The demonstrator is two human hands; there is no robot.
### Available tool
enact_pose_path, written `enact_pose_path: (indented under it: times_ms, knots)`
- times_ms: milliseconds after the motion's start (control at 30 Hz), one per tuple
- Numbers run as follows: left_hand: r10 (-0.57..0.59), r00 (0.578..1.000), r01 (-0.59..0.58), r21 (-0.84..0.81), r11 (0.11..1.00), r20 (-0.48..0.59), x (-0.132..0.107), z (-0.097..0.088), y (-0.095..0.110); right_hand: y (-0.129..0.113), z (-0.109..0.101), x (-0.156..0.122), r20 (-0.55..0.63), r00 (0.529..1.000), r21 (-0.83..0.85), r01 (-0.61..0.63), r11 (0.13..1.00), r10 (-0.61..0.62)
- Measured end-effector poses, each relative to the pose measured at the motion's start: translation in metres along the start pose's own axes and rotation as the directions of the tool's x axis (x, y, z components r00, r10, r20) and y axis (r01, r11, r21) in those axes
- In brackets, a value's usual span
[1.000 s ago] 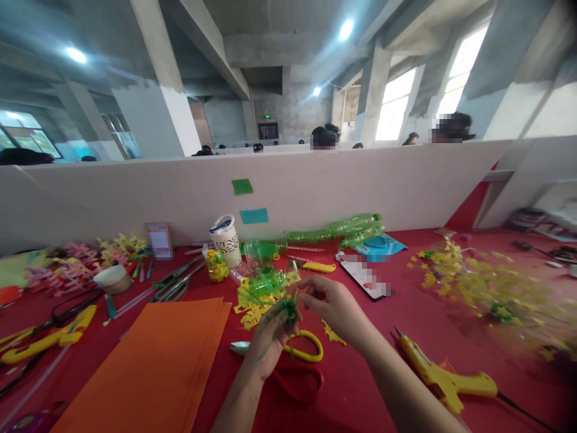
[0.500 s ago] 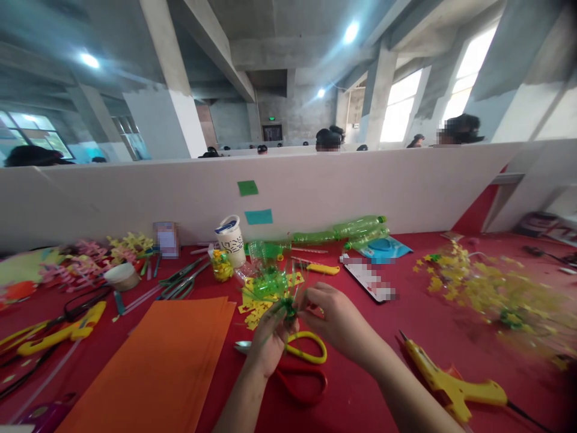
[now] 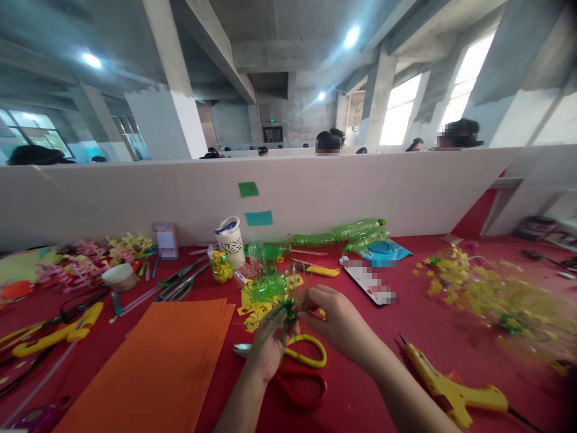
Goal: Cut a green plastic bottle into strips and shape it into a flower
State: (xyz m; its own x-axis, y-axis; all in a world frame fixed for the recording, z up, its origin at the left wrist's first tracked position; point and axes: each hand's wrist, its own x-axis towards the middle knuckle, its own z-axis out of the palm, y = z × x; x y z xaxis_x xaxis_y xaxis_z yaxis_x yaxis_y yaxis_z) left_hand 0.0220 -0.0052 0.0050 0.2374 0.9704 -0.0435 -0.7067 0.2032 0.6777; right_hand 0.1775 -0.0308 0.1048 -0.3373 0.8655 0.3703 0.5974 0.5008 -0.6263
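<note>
My left hand (image 3: 269, 349) is closed around a small green plastic piece (image 3: 288, 308) cut into thin spiky strips, held above the red table. My right hand (image 3: 339, 322) pinches the same piece from the right with fingertips pressed together. Right below my hands lie scissors with a yellow handle (image 3: 306, 355) and scissors with a red handle (image 3: 303, 388). Behind the green piece sit yellow paper cut-outs (image 3: 255, 307) and a cut green bottle part (image 3: 265, 285).
A stack of orange paper (image 3: 148, 361) lies at the left. Yellow glue guns rest at the right (image 3: 455, 391) and far left (image 3: 54, 334). Green bottles (image 3: 347, 231), a paper cup (image 3: 231, 240), a phone (image 3: 369, 279) and yellow flower sprigs (image 3: 491, 294) stand before the white divider (image 3: 315, 192). People sit beyond it.
Both hands have stayed together on the green strip piece, with the fingers shifting slightly on it. The camera view has drifted a little; nothing on the table has moved.
</note>
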Motion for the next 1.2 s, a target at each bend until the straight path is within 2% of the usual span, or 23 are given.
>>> enact_pose_path:
  times_ms: [133, 233, 500, 667, 900, 1100, 1200]
  knots:
    - [0.006, 1.000, -0.006, -0.015, 1.000, -0.020, -0.001, 0.001, 0.002, -0.009, -0.001, -0.002, 0.037, 0.999, -0.026, 0.026, 0.999, -0.025]
    - [0.021, 1.000, -0.022, 0.015, 1.000, 0.014, -0.001, 0.000, 0.005, -0.013, -0.007, -0.005, 0.058, 0.998, 0.007, 0.039, 0.999, -0.040]
    - [-0.030, 1.000, 0.030, 0.004, 1.000, 0.005, -0.001, 0.000, 0.006, -0.006, -0.029, -0.007, -0.128, 0.989, 0.119, -0.063, 0.991, 0.079]
    - [-0.049, 0.998, 0.051, -0.033, 0.998, 0.045, -0.002, -0.002, 0.004, 0.001, -0.019, -0.004, -0.116, 0.984, 0.082, -0.127, 0.989, 0.136]
    - [-0.119, 0.991, 0.112, -0.100, 0.989, -0.066, -0.003, 0.001, 0.005, 0.007, -0.003, 0.000, -0.047, 0.979, 0.072, -0.195, 0.978, 0.199]
    - [-0.105, 0.994, 0.104, -0.038, 0.994, -0.025, -0.004, 0.001, 0.002, 0.005, 0.000, 0.002, -0.070, 0.977, 0.032, -0.200, 0.979, 0.202]
    - [-0.085, 0.996, 0.085, -0.028, 0.996, 0.005, -0.004, 0.001, 0.002, 0.001, -0.001, 0.001, -0.072, 0.989, -0.009, -0.131, 0.991, 0.130]
